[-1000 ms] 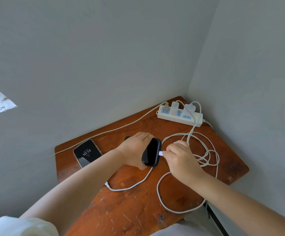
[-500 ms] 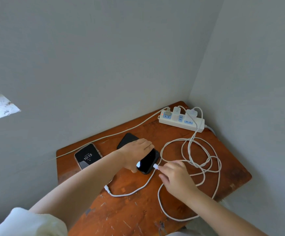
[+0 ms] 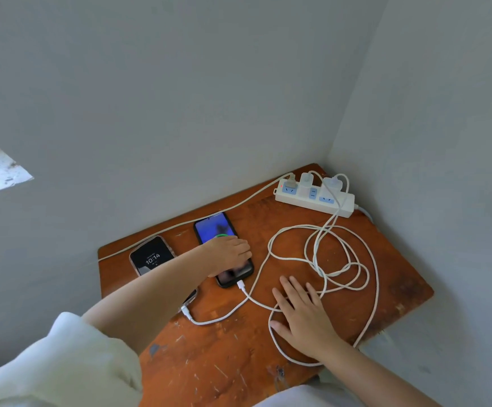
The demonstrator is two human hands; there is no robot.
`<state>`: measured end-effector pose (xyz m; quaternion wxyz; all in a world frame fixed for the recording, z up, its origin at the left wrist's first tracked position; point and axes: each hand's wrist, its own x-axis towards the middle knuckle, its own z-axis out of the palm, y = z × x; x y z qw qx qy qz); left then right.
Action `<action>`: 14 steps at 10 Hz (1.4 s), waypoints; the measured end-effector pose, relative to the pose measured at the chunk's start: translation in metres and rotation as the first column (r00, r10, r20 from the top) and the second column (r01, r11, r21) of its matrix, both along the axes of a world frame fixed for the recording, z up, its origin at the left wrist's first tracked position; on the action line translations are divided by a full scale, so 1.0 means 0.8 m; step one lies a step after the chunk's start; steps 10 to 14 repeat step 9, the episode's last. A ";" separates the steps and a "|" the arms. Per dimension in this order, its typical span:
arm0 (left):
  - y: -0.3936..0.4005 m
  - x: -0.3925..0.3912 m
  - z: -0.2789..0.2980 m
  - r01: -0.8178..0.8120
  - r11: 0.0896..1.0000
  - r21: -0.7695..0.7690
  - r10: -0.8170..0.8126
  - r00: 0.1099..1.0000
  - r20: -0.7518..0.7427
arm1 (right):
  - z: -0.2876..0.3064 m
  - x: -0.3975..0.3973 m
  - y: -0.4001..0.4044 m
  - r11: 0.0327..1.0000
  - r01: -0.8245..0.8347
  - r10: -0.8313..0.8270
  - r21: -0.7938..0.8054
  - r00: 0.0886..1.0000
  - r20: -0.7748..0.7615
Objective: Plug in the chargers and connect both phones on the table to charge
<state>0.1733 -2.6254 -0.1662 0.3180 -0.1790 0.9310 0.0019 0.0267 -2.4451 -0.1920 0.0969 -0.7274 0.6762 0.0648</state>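
A black phone (image 3: 213, 227) lies flat on the wooden table (image 3: 400, 259), its screen lit blue with a green charging ring. A white cable plug (image 3: 241, 284) sits in its near end. My left hand (image 3: 229, 254) rests on this phone's lower half, fingers relaxed. A second phone (image 3: 151, 255) at the left shows 10:14; my left arm hides its near end, where a white connector (image 3: 186, 312) lies. My right hand (image 3: 303, 315) lies flat and open on the table over loops of white cable (image 3: 341, 254). Two white chargers (image 3: 306, 179) sit in the power strip (image 3: 315, 198).
The table stands in a corner between two grey walls. The power strip lies at the far corner with a red light on. A long white cord (image 3: 209, 212) runs along the back edge to the left. My white sleeve (image 3: 62, 362) fills the lower left.
The black phone went from held up on edge to lying flat with its screen lit. My right hand let go of the plug and now lies flat on the table.
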 end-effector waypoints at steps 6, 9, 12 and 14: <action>0.193 0.063 -0.069 -0.701 0.692 0.171 0.689 0.571 -0.447 | -0.038 0.000 0.008 0.997 0.058 -0.052 -0.042 0.991 0.127; 0.195 0.065 -0.075 -0.685 0.697 0.212 0.683 0.545 -0.486 | -0.013 0.007 0.004 0.976 0.210 -0.177 -0.066 0.926 0.333; 0.195 0.065 -0.075 -0.685 0.697 0.212 0.683 0.545 -0.486 | -0.013 0.007 0.004 0.976 0.210 -0.177 -0.066 0.926 0.333; 0.195 0.065 -0.075 -0.685 0.697 0.212 0.683 0.545 -0.486 | -0.013 0.007 0.004 0.976 0.210 -0.177 -0.066 0.926 0.333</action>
